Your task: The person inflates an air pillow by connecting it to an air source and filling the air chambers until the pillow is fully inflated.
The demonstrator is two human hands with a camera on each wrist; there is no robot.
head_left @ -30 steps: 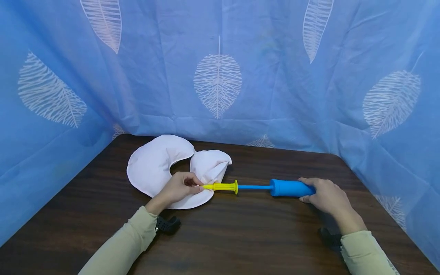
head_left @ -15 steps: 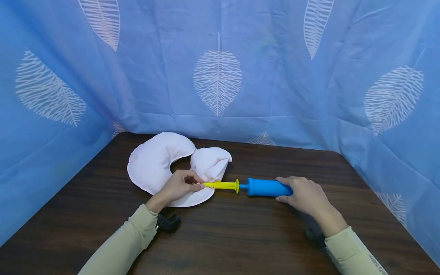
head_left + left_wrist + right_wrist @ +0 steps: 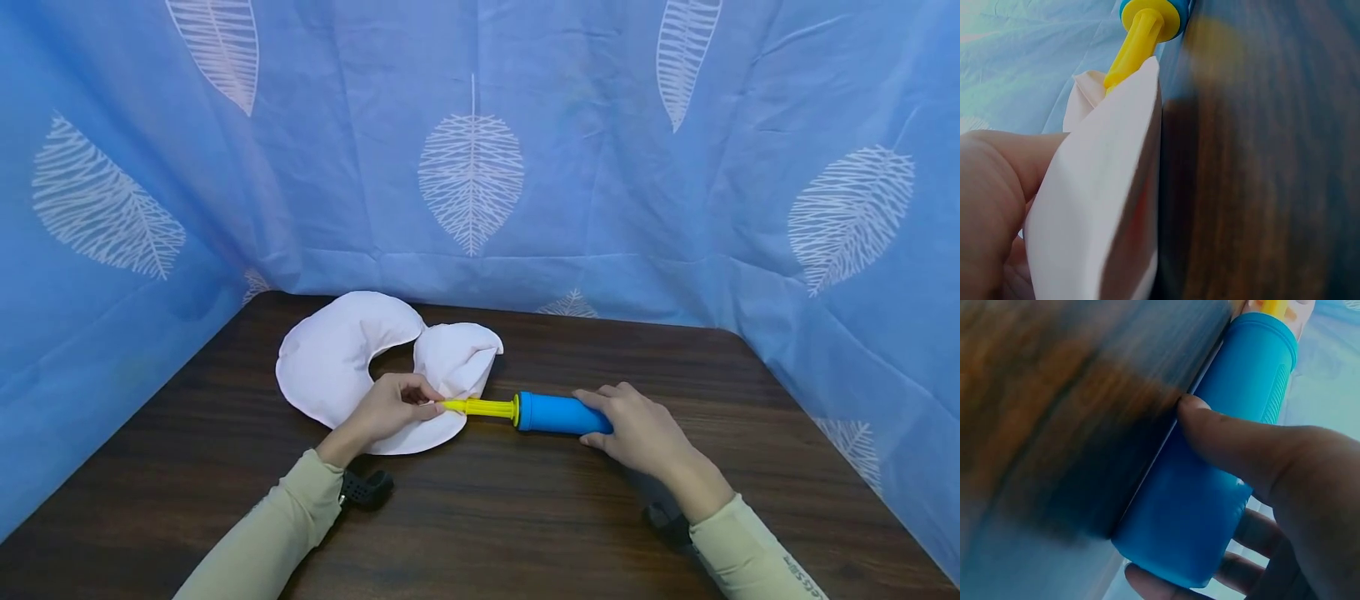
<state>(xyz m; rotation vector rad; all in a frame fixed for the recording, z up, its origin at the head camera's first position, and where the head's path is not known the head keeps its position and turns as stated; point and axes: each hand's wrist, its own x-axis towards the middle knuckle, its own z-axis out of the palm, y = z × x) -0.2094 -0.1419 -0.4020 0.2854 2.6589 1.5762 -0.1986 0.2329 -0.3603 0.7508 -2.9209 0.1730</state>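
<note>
A pale pink, partly filled inflatable neck pillow (image 3: 322, 362) lies on the left of the table, its right end folded and creased. My left hand (image 3: 390, 408) pinches the pillow together with the yellow nozzle of a hand pump where the two meet. The pump's yellow nozzle end (image 3: 487, 407) points left at the pillow, and its blue barrel (image 3: 558, 413) is pushed right up against the yellow flange. Around the barrel's right end curl the fingers and thumb of my right hand (image 3: 637, 429). In the right wrist view the barrel (image 3: 1210, 462) lies along the tabletop.
The dark wooden table (image 3: 525, 517) has rounded back corners. A blue curtain (image 3: 585, 167) with white leaf prints hangs around its back and both sides. Black straps (image 3: 367, 490) sit on the wrists under pale sleeves.
My right hand has slid the blue barrel left, and the blue rod seen earlier is now hidden inside it. The left hand and the pillow have stayed in place.
</note>
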